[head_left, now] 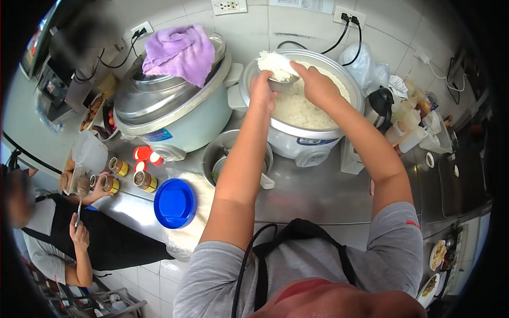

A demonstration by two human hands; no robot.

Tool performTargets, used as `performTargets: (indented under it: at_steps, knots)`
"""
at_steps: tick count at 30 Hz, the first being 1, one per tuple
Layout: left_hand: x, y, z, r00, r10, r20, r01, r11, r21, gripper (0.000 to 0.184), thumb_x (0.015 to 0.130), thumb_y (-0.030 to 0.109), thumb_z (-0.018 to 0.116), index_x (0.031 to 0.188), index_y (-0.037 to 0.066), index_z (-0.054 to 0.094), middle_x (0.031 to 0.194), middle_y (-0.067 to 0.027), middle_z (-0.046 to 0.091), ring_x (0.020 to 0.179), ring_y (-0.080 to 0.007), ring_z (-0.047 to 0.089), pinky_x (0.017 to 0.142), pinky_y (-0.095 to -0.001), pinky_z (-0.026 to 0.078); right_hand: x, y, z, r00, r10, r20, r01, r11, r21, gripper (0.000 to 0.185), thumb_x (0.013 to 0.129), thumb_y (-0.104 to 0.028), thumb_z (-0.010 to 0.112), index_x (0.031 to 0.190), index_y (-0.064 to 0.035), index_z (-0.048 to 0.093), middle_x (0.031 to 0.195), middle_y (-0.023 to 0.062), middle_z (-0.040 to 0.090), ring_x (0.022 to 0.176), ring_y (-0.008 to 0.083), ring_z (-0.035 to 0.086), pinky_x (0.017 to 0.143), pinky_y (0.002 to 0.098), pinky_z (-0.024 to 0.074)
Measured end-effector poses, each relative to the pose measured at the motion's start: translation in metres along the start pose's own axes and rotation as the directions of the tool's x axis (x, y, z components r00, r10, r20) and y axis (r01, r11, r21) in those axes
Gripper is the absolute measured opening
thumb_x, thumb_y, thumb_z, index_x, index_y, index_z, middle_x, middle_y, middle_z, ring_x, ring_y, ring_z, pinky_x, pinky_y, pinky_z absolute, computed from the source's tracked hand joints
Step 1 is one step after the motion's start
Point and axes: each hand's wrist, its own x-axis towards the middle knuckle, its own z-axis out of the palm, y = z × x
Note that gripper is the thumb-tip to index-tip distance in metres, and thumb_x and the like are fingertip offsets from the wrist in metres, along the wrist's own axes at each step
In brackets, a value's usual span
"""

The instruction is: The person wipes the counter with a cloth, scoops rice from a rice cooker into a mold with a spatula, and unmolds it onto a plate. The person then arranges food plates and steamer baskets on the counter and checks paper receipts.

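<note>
Above the open rice cooker (318, 139), at its back left, my left hand (262, 90) holds a small metal bowl (284, 84) heaped with white rice. My right hand (314, 84) grips a white paddle (284, 63), its blade against the rice in the bowl. Cooked white rice (305, 108) fills much of the cooker below. Just left of my left forearm stands a metal pot (212, 153) with a handle; its inside is partly hidden by that forearm.
A large lidded cooker (185, 119) with a purple cloth (180, 50) stands at left. A blue lid (175, 203), jars (145, 181) and red lids (141, 153) lie nearer. At far left a co-worker (79, 233) holds a jar and a spoon. A thermos (378, 106) stands right.
</note>
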Motion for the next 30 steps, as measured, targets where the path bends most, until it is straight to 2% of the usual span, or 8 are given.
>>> performTargets:
  at_steps: [4, 7, 11, 14, 21, 24, 28, 30]
  knots:
    - [-0.005, 0.002, 0.003, 0.999, -0.045, 0.014, 0.044, 0.997, 0.056, 0.032, 0.075, 0.016, 0.048, 0.101, -0.002, 0.047, 0.097, -0.0132, 0.053, 0.090, -0.0243, 0.053, 0.072, -0.0389, 0.044, -0.008, 0.002, -0.003, 0.999, -0.010, 0.032, 0.012, 0.998, -0.063, 0.060, 0.074, 0.000, 0.042, 0.126, -0.0295, 0.033, 0.098, 0.0173, 0.048, 0.084, 0.0313, 0.055, 0.070, 0.0372, 0.0456]
    - [-0.008, 0.001, 0.008, 0.995, -0.102, 0.022, 0.097, 0.982, 0.160, 0.036, 0.078, 0.021, 0.045, 0.108, 0.000, 0.044, 0.108, -0.0131, 0.049, 0.097, -0.0237, 0.050, 0.076, -0.0395, 0.043, 0.000, 0.038, 0.001, 0.996, -0.090, -0.023, 0.092, 0.985, 0.146, 0.060, 0.072, 0.003, 0.042, 0.123, -0.0302, 0.038, 0.096, 0.0161, 0.048, 0.084, 0.0303, 0.054, 0.072, 0.0351, 0.0442]
    - [-0.009, 0.003, 0.013, 0.983, -0.160, 0.088, 0.143, 0.974, 0.176, 0.040, 0.082, 0.028, 0.041, 0.113, 0.002, 0.041, 0.113, -0.0129, 0.048, 0.097, -0.0228, 0.052, 0.073, -0.0367, 0.047, -0.017, 0.048, -0.019, 0.906, -0.351, -0.236, 0.360, 0.933, -0.005, 0.064, 0.069, 0.009, 0.044, 0.117, -0.0336, 0.046, 0.092, 0.0129, 0.047, 0.081, 0.0286, 0.052, 0.072, 0.0339, 0.0428]
    - [-0.009, 0.008, 0.011, 0.956, -0.227, 0.186, 0.182, 0.955, 0.234, 0.042, 0.085, 0.029, 0.037, 0.116, 0.001, 0.038, 0.111, -0.0135, 0.049, 0.094, -0.0230, 0.054, 0.067, -0.0339, 0.050, -0.021, 0.050, -0.013, 0.892, -0.386, -0.235, 0.352, 0.919, -0.175, 0.066, 0.069, 0.009, 0.045, 0.117, -0.0367, 0.044, 0.090, 0.0128, 0.047, 0.081, 0.0283, 0.052, 0.070, 0.0344, 0.0430]
    - [-0.014, 0.004, 0.014, 0.966, -0.224, 0.132, 0.178, 0.940, 0.290, 0.036, 0.084, 0.021, 0.040, 0.111, -0.003, 0.042, 0.107, -0.0153, 0.052, 0.091, -0.0242, 0.056, 0.070, -0.0354, 0.050, -0.013, 0.051, -0.019, 0.984, -0.163, 0.078, 0.159, 0.986, 0.048, 0.066, 0.072, 0.012, 0.037, 0.119, -0.0328, 0.044, 0.098, 0.0147, 0.048, 0.087, 0.0284, 0.051, 0.077, 0.0336, 0.0414]
    - [-0.012, 0.002, 0.014, 0.968, -0.193, 0.163, 0.136, 0.943, 0.304, 0.033, 0.083, 0.016, 0.043, 0.109, -0.006, 0.043, 0.106, -0.0154, 0.052, 0.091, -0.0244, 0.056, 0.074, -0.0368, 0.049, -0.001, 0.052, -0.048, 0.988, -0.143, -0.059, 0.152, 0.968, 0.197, 0.063, 0.073, 0.008, 0.038, 0.121, -0.0330, 0.042, 0.100, 0.0143, 0.047, 0.087, 0.0265, 0.053, 0.075, 0.0311, 0.0431]
    - [-0.011, -0.003, 0.010, 0.978, -0.113, 0.175, 0.068, 0.967, 0.244, 0.033, 0.080, 0.012, 0.047, 0.106, -0.009, 0.043, 0.101, -0.0165, 0.053, 0.088, -0.0240, 0.056, 0.074, -0.0357, 0.048, -0.017, 0.014, -0.052, 0.991, -0.128, 0.036, 0.133, 0.977, -0.169, 0.057, 0.075, 0.003, 0.038, 0.121, -0.0314, 0.042, 0.102, 0.0163, 0.047, 0.087, 0.0292, 0.055, 0.073, 0.0348, 0.0447]
    - [-0.012, -0.001, 0.007, 0.986, -0.080, 0.148, 0.044, 0.972, 0.230, 0.033, 0.080, 0.011, 0.047, 0.105, -0.009, 0.043, 0.101, -0.0164, 0.053, 0.090, -0.0239, 0.055, 0.076, -0.0362, 0.047, -0.023, 0.010, -0.039, 0.993, -0.082, 0.085, 0.094, 0.985, -0.147, 0.057, 0.075, 0.001, 0.040, 0.122, -0.0305, 0.039, 0.105, 0.0178, 0.047, 0.087, 0.0306, 0.055, 0.069, 0.0371, 0.0462]
